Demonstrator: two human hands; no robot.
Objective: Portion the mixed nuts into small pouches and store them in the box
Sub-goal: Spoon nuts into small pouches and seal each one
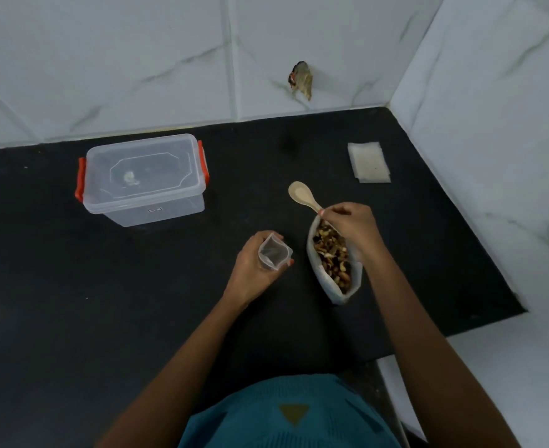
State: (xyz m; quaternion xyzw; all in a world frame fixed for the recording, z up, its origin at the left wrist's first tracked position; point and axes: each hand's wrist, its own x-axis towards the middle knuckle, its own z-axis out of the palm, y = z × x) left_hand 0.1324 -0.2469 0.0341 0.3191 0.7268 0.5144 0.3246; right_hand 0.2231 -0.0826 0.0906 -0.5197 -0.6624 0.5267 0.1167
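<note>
On the black counter, my left hand holds a small clear pouch with its mouth open and nothing visible inside. To its right lies a white bag of mixed nuts, open at the top. My right hand is over the bag's far end and pinches the handle of a wooden spoon, whose empty bowl points away from me. A clear plastic box with red clips stands at the far left, its lid on.
A small stack of flat empty pouches lies at the far right of the counter, near the marble-tiled wall. The counter ends at a right edge close to the nut bag. A damaged hole shows in the back wall.
</note>
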